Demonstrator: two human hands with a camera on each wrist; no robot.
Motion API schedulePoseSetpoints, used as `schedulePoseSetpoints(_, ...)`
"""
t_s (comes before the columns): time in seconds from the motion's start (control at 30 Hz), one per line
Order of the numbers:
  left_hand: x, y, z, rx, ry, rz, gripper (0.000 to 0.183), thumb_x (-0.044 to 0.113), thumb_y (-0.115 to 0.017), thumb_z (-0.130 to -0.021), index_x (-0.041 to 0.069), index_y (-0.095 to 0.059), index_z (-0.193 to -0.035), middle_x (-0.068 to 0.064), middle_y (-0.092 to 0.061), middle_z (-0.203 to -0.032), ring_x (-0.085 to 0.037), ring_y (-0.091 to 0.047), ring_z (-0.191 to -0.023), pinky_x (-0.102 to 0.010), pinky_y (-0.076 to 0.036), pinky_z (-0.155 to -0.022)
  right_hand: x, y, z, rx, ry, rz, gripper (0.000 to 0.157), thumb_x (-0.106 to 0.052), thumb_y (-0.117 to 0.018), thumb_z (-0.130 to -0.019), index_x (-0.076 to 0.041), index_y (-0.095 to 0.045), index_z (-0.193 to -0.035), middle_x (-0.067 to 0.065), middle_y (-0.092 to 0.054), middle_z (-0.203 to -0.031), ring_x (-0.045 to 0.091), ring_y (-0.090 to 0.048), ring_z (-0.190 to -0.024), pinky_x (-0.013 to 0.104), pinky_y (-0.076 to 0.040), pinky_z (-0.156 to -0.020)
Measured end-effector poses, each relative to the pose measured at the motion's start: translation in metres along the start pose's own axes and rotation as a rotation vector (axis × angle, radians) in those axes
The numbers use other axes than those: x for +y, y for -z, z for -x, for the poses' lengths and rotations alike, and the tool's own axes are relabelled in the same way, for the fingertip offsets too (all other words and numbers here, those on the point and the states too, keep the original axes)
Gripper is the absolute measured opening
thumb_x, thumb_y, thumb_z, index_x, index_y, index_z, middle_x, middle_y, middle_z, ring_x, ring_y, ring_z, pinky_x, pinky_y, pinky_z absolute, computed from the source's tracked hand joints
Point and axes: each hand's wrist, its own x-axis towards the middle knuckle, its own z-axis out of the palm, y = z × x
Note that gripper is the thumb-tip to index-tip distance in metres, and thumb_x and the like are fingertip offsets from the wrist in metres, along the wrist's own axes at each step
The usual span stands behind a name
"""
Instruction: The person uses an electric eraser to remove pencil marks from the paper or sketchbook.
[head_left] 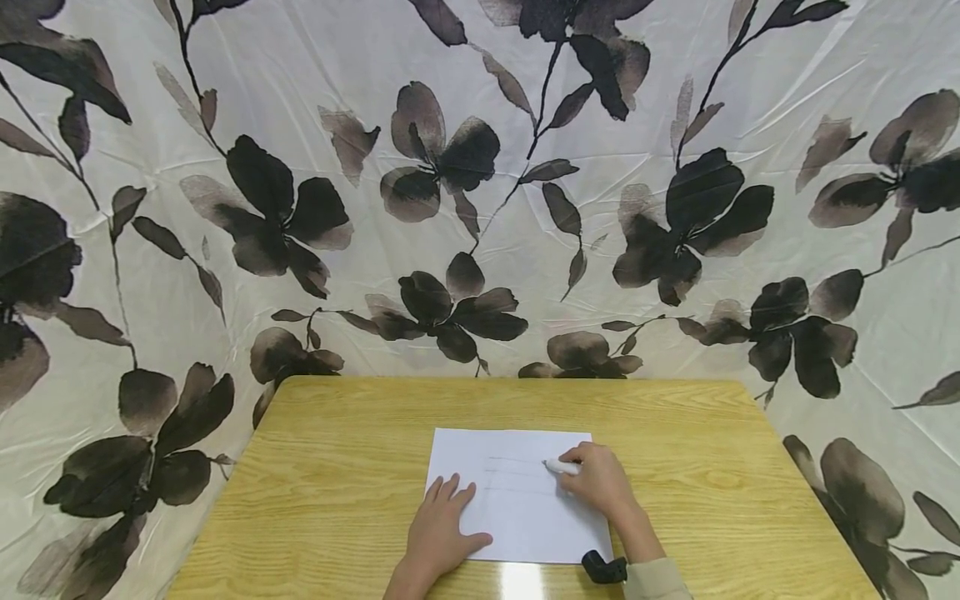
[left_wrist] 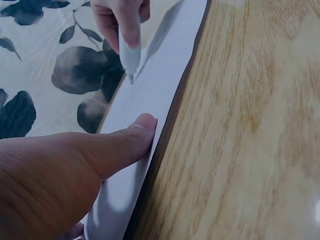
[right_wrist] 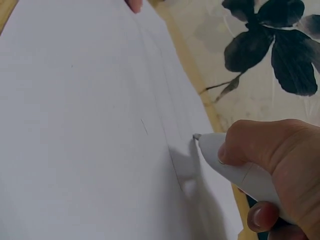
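Note:
A white sheet of paper (head_left: 525, 525) lies on the wooden table, with a few thin, roughly parallel lines (head_left: 517, 473) drawn across its upper half. My right hand (head_left: 600, 482) grips a thick white pen (right_wrist: 215, 152) between thumb and fingers, its dark tip at the paper's upper right, close to the end of the top line. Whether the tip touches the paper I cannot tell. My left hand (head_left: 444, 529) rests with spread fingers on the paper's left side. In the left wrist view its thumb (left_wrist: 132, 135) lies along the sheet near the edge.
The yellowish wood-grain table (head_left: 337, 483) extends around the sheet on all sides. Behind and beside it hangs a white cloth with dark flowers (head_left: 450, 317). A black device (head_left: 603, 568) sits at my right wrist, over the paper's lower right corner.

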Motion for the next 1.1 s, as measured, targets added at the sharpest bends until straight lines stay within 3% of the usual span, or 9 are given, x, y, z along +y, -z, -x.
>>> schedulePoseSetpoints(1.1, -0.0031, -0.0048, 0.0012, 0.022, -0.01, 0.006, 0.078, 0.052, -0.077, -0.073, 0.005, -0.059, -0.132, -0.023, -0.045, -0.143, -0.047, -0.032, -0.134, -0.057, -0.03, -0.109, -0.0072, -0.0004, 0.0001, 0.003, 0.017, 0.044, 0.018, -0.014, -0.081, -0.067, -0.011, -0.078, -0.084, -0.003, -0.067, -0.081, 0.012, -0.062, -0.073, 0.031, -0.054, -0.063)
